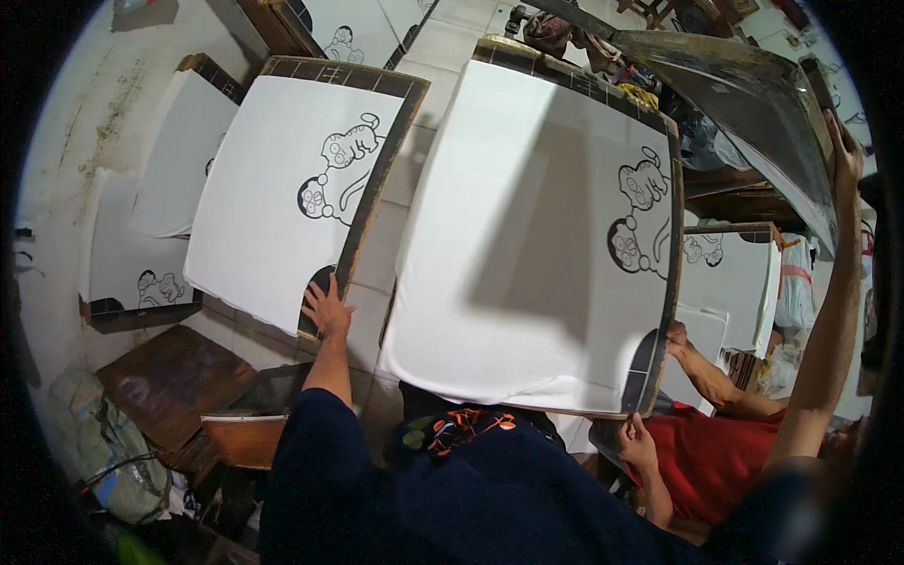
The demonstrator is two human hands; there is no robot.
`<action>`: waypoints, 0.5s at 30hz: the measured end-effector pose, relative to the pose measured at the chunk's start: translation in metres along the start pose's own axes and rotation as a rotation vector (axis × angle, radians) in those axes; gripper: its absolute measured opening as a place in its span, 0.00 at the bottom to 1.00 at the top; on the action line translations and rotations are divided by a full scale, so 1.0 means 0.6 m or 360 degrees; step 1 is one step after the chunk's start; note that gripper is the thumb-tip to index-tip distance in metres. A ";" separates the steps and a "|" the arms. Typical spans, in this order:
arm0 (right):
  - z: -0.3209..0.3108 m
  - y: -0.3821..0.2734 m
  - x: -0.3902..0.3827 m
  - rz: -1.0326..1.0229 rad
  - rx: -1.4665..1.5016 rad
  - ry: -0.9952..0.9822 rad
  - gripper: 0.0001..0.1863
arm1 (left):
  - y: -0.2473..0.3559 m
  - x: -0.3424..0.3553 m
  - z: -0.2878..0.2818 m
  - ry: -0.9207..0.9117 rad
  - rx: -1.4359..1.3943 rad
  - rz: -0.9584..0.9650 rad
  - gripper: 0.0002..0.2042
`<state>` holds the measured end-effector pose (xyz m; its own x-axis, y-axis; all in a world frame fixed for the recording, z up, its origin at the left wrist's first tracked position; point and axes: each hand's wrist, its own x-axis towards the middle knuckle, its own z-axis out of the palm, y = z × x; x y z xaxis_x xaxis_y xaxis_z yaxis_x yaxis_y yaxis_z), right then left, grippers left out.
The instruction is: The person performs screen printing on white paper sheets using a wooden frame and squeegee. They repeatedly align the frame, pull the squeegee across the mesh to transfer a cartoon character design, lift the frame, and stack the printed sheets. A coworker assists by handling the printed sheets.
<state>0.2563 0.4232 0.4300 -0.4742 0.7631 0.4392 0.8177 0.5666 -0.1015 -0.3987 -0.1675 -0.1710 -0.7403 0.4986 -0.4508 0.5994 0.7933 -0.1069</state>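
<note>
My left hand [328, 309] lies with spread fingers on the black rounded near corner of a board [395, 174] covered with white fabric [264, 188]. Black-outlined cartoon figures [344, 165] mark the fabric's right side. At the far right, my raised right hand [843, 155] grips the edge of a tilted screen-printing frame [716, 56]. In front of me, a larger white fabric piece [471, 207] covers another board [674, 235], with similar figures [640, 207] along its right edge and the frame's shadow across it.
At right, a co-worker in a red shirt [706, 461] has one hand [680, 344] and another hand [638, 443] at the near right corner of the front board. More fabric-covered boards [141, 306] stand at left. Nearby are a brown wooden panel [174, 381] and a wrapped bundle [104, 452].
</note>
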 end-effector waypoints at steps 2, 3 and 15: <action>-0.011 0.035 0.028 -0.0030 -0.0048 -0.0034 0.30 | -0.014 -0.006 0.000 0.0051 -0.0081 0.0084 0.52; -0.017 0.048 0.035 -0.0020 -0.0072 -0.0026 0.30 | -0.018 -0.007 -0.006 0.0030 -0.0041 0.0157 0.52; 0.027 -0.135 0.011 -0.0078 0.0579 0.0522 0.24 | 0.006 -0.063 -0.100 0.0249 0.0114 0.0634 0.52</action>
<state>0.1814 0.3874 0.4269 -0.3338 0.6279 0.7031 0.6025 0.7157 -0.3532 -0.3868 -0.1626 -0.1011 -0.4809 0.8123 -0.3300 0.8631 0.5047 -0.0156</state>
